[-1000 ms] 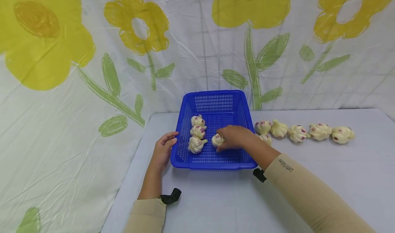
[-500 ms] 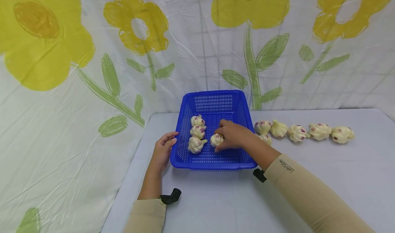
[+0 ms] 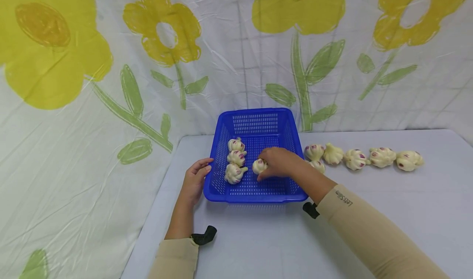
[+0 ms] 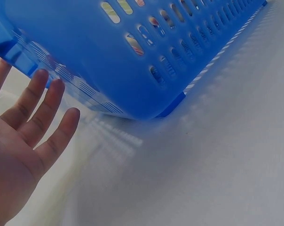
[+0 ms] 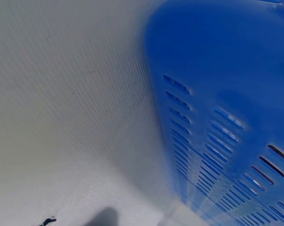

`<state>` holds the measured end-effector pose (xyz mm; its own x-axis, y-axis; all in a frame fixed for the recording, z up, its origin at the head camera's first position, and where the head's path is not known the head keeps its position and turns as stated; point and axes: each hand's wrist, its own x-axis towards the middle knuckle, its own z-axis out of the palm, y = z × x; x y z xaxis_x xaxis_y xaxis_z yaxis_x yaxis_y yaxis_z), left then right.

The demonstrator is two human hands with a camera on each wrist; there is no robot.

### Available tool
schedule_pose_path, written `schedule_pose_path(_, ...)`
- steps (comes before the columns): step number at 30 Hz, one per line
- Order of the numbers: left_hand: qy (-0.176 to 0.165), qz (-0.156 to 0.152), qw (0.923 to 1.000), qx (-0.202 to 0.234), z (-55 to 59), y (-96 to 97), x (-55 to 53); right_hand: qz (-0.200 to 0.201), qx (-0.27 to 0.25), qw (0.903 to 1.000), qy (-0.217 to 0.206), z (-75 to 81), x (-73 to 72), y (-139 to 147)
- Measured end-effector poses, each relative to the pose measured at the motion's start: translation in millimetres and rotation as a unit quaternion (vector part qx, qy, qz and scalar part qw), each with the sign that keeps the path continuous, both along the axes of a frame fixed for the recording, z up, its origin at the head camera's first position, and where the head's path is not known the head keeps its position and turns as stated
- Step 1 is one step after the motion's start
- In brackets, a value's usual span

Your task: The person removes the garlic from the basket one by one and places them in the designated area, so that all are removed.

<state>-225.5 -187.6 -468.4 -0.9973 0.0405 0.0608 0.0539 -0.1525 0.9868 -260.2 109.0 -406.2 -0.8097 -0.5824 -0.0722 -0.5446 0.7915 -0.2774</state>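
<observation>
A blue plastic basket [image 3: 255, 198] with slotted walls stands on the table. Inside it, my right hand [image 3: 279, 162] holds a garlic bulb [image 3: 260, 167], off-white with purple marks, between thumb and fingers. Three more garlic bulbs [image 3: 236, 157] form a column along the basket's left side. My left hand [image 3: 194, 180] is at the left rim; in the left wrist view its fingers [image 4: 50, 106] are fairly straight, with the tips right at the basket's outer wall [image 4: 99, 56]. From the right wrist only the basket's outer wall [image 5: 217, 117] shows, and the right hand is hidden.
To the right of the basket, several garlic bulbs [image 3: 356, 160] lie in a row on the white-covered table [image 3: 369, 213]; one is partly behind the right forearm. A white curtain [image 3: 229, 61] with yellow flowers hangs behind the table and along its left side.
The right hand and its garlic bulb have shifted slightly to the left within the basket. The left hand and the other bulbs stay where they were.
</observation>
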Motion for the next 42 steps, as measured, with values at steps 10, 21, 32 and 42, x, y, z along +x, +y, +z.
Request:
schedule_pose_path(10, 0.0, 0.002, 1.0, 0.004, 1.1, 0.6, 0.5, 0.013, -0.026, 0.9993, 0.023, 3.4, 1.9, 1)
schedule_pose_path(21, 0.012, 0.01, 0.9999, 0.003, 2.7, 2.0, -1.3, 0.013, -0.033, 0.9992, 0.02, 4.5, 1.2, 1)
schedule_pose_path(32, 0.047, 0.007, 0.9971, -0.06, 7.4, 1.4, -3.4, 0.014, -0.038, 0.9992, 0.005, -0.1, -0.8, -1)
schedule_pose_path(42, 0.068, 0.027, 0.9911, -0.111, 10.4, 3.1, -11.1, 0.005, -0.028, 0.9996, -0.005, -0.9, -0.8, -1)
